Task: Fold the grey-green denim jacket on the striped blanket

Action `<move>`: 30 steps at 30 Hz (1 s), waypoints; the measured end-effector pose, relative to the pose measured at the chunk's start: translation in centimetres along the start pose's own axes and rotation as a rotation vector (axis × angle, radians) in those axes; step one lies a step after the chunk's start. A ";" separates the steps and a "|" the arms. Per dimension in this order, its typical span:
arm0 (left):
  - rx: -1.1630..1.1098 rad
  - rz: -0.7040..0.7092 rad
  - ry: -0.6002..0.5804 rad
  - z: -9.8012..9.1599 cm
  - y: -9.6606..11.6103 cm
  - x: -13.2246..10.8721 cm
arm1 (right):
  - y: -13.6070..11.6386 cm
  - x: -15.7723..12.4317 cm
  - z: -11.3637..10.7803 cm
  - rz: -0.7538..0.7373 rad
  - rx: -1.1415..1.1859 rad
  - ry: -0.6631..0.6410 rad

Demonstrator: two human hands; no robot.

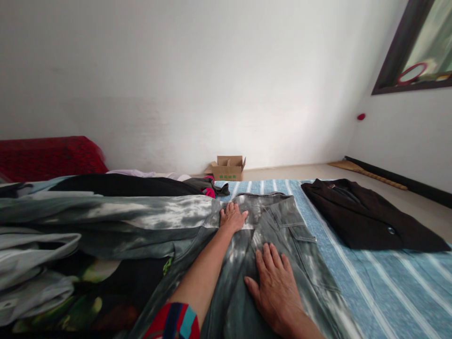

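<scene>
And we're riding on the person's head, one camera pitched forward and down, with the left hand (232, 217) and right hand (275, 292) up close on the grey tie-dyed cargo trousers (282, 226). The blue striped mat (381, 282) runs away ahead, a brown cardboard box (228, 169) well off past its far edge.

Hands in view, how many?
2. The left hand lies flat near the top of the grey mottled cargo trousers; the right hand lies flat lower down on them. No others visible.
</scene>
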State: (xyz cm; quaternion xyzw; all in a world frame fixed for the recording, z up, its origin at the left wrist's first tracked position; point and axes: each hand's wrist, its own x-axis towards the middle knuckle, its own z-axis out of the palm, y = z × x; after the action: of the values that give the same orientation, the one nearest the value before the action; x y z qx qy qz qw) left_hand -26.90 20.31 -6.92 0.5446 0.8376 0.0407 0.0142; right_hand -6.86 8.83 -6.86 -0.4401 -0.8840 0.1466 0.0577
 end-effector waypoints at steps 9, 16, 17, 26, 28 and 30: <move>-0.023 0.080 0.051 -0.1 1.0 0.6 | 0.0 -0.2 0.0 -0.008 -0.001 0.003; -0.067 0.006 -0.101 0.1 1.1 2.1 | 0.1 -0.3 -0.3 -0.004 -0.005 0.002; -0.067 0.008 -0.116 0.2 1.1 2.2 | 0.0 -0.3 -0.4 -0.002 -0.006 0.005; -0.064 0.013 -0.135 0.2 1.1 2.3 | 0.0 -0.4 -0.5 -0.001 -0.013 0.011; -0.064 0.014 -0.134 0.1 1.1 2.2 | 0.0 -0.4 -0.5 0.000 -0.018 0.010; -0.063 0.011 -0.134 -0.1 1.2 1.9 | 0.0 -0.4 -0.5 0.002 -0.023 0.009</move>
State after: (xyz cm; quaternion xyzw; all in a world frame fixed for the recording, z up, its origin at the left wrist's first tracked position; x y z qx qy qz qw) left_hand -26.64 22.52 -6.73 0.5501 0.8300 0.0305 0.0873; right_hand -6.47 8.61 -6.34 -0.4422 -0.8849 0.1346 0.0568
